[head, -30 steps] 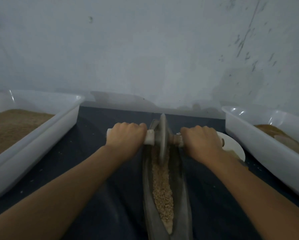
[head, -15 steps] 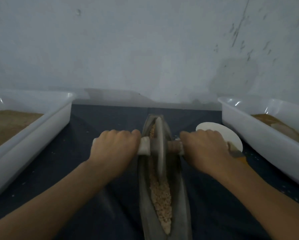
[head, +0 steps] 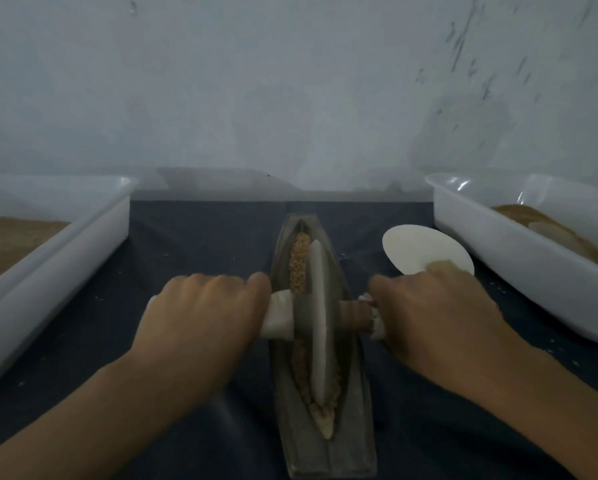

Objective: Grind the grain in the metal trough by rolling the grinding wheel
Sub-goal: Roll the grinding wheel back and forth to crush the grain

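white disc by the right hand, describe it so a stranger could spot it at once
Start at the metal trough in the middle of the dark cloth. Between it and the right-hand tub lies the white disc: flat, round and bare, partly behind the right hand.

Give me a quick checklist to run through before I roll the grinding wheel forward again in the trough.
1. Left hand grips the white-wrapped handle: ok.
2. Right hand grips the other handle end: ok.
3. Grinding wheel stands upright inside the metal trough, not riding its rim: ok.
4. Grain lies ahead of the wheel in the channel to be crushed: ok.
5. Trough's far end has room before the wall: ok.
6. White disc beside the trough lies apart from it, but partly under the right hand; whether the hand touches it: cannot tell.
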### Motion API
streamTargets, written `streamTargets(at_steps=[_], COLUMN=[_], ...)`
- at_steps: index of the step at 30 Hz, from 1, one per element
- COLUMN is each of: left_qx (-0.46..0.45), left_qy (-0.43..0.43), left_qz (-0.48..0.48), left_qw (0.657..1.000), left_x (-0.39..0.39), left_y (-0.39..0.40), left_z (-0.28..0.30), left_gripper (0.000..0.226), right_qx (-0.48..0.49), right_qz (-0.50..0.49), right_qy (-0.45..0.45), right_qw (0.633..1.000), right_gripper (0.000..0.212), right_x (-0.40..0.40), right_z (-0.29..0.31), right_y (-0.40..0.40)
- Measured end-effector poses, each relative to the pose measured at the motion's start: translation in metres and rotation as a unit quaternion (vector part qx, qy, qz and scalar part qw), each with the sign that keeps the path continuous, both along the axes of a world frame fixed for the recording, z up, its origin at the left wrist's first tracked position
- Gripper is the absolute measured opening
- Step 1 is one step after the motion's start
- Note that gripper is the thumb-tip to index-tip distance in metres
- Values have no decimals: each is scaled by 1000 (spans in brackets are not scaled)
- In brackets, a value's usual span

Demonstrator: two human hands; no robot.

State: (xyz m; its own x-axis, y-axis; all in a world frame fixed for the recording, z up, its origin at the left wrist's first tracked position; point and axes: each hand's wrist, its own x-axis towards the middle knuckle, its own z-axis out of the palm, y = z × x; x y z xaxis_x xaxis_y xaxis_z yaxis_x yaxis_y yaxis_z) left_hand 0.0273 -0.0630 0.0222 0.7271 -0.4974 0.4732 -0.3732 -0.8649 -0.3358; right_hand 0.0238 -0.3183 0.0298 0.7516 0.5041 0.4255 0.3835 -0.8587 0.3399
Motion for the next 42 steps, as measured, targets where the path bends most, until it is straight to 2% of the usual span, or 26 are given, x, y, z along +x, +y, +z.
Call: streamTargets(at_steps=[2,7,11,14,17,19,21,24,28,33,37,40,42], left_qx=[2,-39,-56,-43,-27,18,18,42,10,20,17,38,23], left_qy=[21,-5,10,37,39,20,28,23,-18,-2,38,21,21], left_qz=[26,89,94,100,68,34,26,66,92,97,73,0,-5], left_qw=[999,995,994,993,997,999,999,997,996,995,996,999,999], left_x=[7,73,101,80,38,8,-6,5,59,93,62,16,3], left_y=[-1,-7,-11,-11,-8,-5,-3,-9,-19,-27,-17,-5,1], left_z=[-2,-15,-10,-7,-6,-3,3,4,-1,14,11,4,1], left_gripper=[65,25,19,23,41,59,68,64,34,28,33,57,62], right_qx=[-7,-15,-11,-24,-22,-32,-14,0,23,54,30,3,11], right_qz=[-21,-91,-84,-70,-40,-7,17,-9,-73,-94,-58,2,24], right_qy=[9,14,11,25,54,17,-22,-13,-7,23,28,-16,-19], right_qw=[1000,996,996,997,997,999,1000,1000,997,994,997,1000,999], right_gripper=[49,28,21,22,31,43,55,56,33,20,29,47,49], right_x=[7,78,105,85,45,18,4,19,77,113,70,21,8], right_z=[2,7,10,11,4,0,-1,-5,-17,-12,-8,-8,-6], right_y=[4,26,28,24,11,2,-2,1,7,13,7,0,-4])
